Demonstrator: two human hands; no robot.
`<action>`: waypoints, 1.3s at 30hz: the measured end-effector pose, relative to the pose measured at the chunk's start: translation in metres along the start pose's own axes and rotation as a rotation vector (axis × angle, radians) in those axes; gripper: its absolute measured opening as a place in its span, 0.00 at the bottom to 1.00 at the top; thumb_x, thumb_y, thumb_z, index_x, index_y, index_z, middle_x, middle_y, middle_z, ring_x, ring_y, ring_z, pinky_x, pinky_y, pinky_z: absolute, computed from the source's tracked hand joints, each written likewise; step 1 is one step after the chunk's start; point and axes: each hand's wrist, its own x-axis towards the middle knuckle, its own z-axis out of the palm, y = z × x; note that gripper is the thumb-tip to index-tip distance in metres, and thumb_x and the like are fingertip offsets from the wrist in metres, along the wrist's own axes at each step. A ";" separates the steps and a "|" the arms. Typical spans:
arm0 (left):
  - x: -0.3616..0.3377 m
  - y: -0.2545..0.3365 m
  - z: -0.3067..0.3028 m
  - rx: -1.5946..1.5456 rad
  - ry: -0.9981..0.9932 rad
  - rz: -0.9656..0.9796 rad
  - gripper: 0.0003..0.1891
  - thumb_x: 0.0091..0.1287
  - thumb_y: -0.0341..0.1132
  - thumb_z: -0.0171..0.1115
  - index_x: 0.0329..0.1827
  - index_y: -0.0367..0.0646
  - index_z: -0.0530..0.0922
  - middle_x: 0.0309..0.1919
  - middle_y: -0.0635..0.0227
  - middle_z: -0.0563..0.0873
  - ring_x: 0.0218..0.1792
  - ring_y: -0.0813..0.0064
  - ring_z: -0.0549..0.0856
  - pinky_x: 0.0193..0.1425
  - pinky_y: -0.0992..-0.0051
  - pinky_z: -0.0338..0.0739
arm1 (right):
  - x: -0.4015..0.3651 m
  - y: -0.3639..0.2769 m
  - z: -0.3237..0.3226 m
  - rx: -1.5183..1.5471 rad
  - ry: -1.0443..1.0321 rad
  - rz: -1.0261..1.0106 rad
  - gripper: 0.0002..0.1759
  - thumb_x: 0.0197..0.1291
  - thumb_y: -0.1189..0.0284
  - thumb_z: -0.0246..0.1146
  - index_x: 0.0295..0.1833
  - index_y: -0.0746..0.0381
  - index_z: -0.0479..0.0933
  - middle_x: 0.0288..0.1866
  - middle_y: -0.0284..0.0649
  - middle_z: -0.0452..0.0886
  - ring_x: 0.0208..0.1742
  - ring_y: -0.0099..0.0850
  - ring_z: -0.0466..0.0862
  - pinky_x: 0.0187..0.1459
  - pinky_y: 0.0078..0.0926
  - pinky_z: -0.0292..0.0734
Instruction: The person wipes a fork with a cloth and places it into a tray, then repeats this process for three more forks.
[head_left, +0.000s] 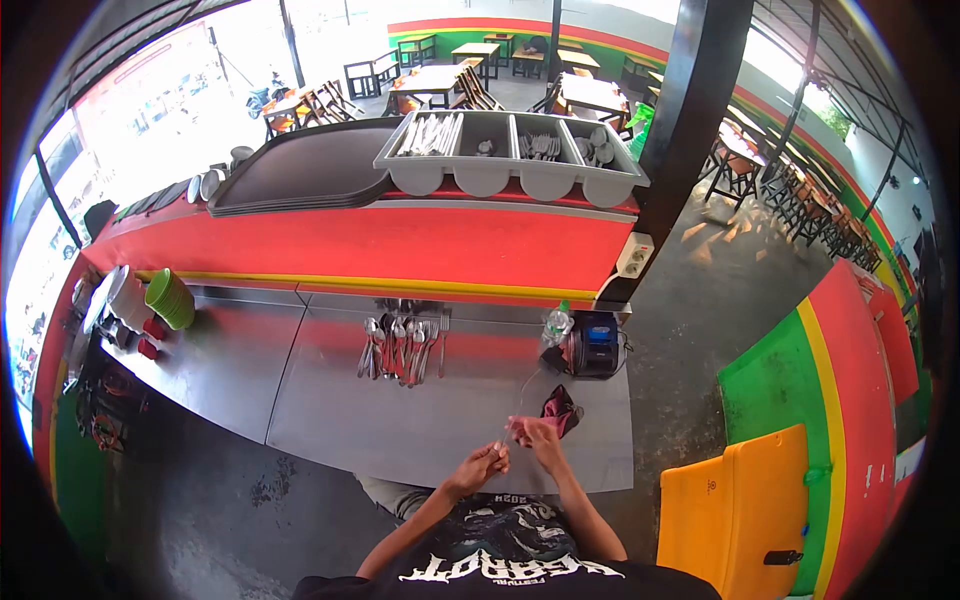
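Observation:
My left hand [483,467] is closed on the handle end of a thin piece of metal cutlery near the counter's front edge. Just right of it, my right hand [538,440] holds a pink cloth [522,427] around the other end of that piece. A dark and pink bundled cloth [561,411] lies on the metal counter beside my right hand. Farther left, spoons and forks [403,347] lie in a group, with a single fork [444,340] at their right side.
A clear bottle [557,323] and a black-and-blue device [596,345] stand at the counter's back right. Green bowls [170,300] are stacked at the left. On the red ledge are dark trays [300,165] and a grey cutlery holder [510,180]. A yellow container [735,500] stands right.

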 end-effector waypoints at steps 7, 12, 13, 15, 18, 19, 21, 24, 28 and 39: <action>0.017 0.031 0.014 -0.134 -0.152 -0.075 0.10 0.80 0.40 0.46 0.39 0.49 0.68 0.28 0.78 0.63 0.33 0.78 0.65 0.45 0.74 0.63 | 0.016 -0.031 0.022 0.231 -0.184 0.132 0.16 0.74 0.67 0.59 0.57 0.68 0.80 0.41 0.40 0.84 0.38 0.25 0.85 0.40 0.22 0.81; 0.051 0.073 0.021 -0.164 -0.127 -0.051 0.10 0.79 0.42 0.47 0.39 0.50 0.69 0.27 0.78 0.64 0.33 0.78 0.65 0.45 0.74 0.63 | 0.045 -0.074 0.035 0.303 -0.134 0.027 0.15 0.73 0.69 0.60 0.55 0.70 0.79 0.39 0.40 0.84 0.35 0.25 0.85 0.32 0.24 0.83; 0.061 0.087 0.023 -0.079 -0.142 -0.028 0.10 0.79 0.43 0.46 0.40 0.49 0.70 0.28 0.78 0.65 0.34 0.77 0.66 0.46 0.74 0.64 | 0.053 -0.088 0.038 0.208 -0.117 -0.023 0.15 0.73 0.69 0.60 0.55 0.70 0.79 0.39 0.40 0.84 0.34 0.25 0.84 0.30 0.24 0.83; 0.079 0.118 0.037 0.081 -0.071 0.046 0.12 0.80 0.42 0.45 0.46 0.45 0.73 0.32 0.74 0.72 0.38 0.76 0.72 0.50 0.71 0.68 | 0.071 -0.135 0.041 0.159 -0.136 -0.074 0.15 0.73 0.70 0.60 0.56 0.70 0.79 0.38 0.39 0.84 0.34 0.24 0.84 0.30 0.23 0.83; 0.122 0.175 0.050 0.381 0.003 0.194 0.19 0.81 0.44 0.44 0.58 0.39 0.76 0.42 0.68 0.81 0.46 0.76 0.81 0.57 0.69 0.75 | 0.109 -0.199 0.042 0.006 -0.094 -0.201 0.14 0.72 0.71 0.61 0.55 0.70 0.80 0.38 0.36 0.84 0.36 0.21 0.83 0.35 0.21 0.81; 0.133 0.196 0.064 0.489 0.059 0.232 0.20 0.81 0.46 0.45 0.54 0.38 0.78 0.42 0.67 0.82 0.46 0.76 0.82 0.53 0.69 0.76 | 0.125 -0.214 0.041 -0.079 -0.051 -0.273 0.14 0.72 0.70 0.62 0.54 0.69 0.81 0.36 0.35 0.84 0.35 0.19 0.82 0.35 0.19 0.78; 0.159 0.239 0.098 0.669 0.066 0.341 0.21 0.81 0.47 0.47 0.48 0.36 0.79 0.41 0.67 0.84 0.44 0.77 0.83 0.47 0.71 0.77 | 0.158 -0.249 0.037 -0.185 -0.019 -0.442 0.13 0.71 0.68 0.63 0.51 0.68 0.83 0.33 0.32 0.83 0.35 0.17 0.80 0.35 0.18 0.75; 0.210 0.310 0.134 1.029 -0.029 0.566 0.17 0.81 0.42 0.51 0.43 0.36 0.80 0.34 0.70 0.85 0.36 0.77 0.84 0.41 0.71 0.78 | 0.219 -0.313 0.025 -0.393 0.008 -0.719 0.14 0.70 0.67 0.64 0.47 0.69 0.84 0.32 0.32 0.83 0.35 0.16 0.79 0.36 0.19 0.74; 0.292 0.388 0.160 1.606 0.193 0.679 0.17 0.74 0.47 0.58 0.40 0.41 0.83 0.32 0.63 0.87 0.36 0.65 0.87 0.43 0.64 0.78 | 0.312 -0.375 0.003 -0.539 0.107 -0.752 0.15 0.68 0.64 0.65 0.42 0.68 0.85 0.32 0.37 0.86 0.34 0.21 0.82 0.37 0.23 0.75; 0.347 0.413 0.141 1.836 0.360 0.728 0.16 0.63 0.48 0.64 0.45 0.49 0.86 0.41 0.63 0.90 0.47 0.59 0.88 0.55 0.61 0.80 | 0.376 -0.382 -0.006 -1.123 0.539 -0.351 0.17 0.57 0.56 0.68 0.43 0.56 0.87 0.43 0.46 0.89 0.49 0.46 0.88 0.53 0.40 0.82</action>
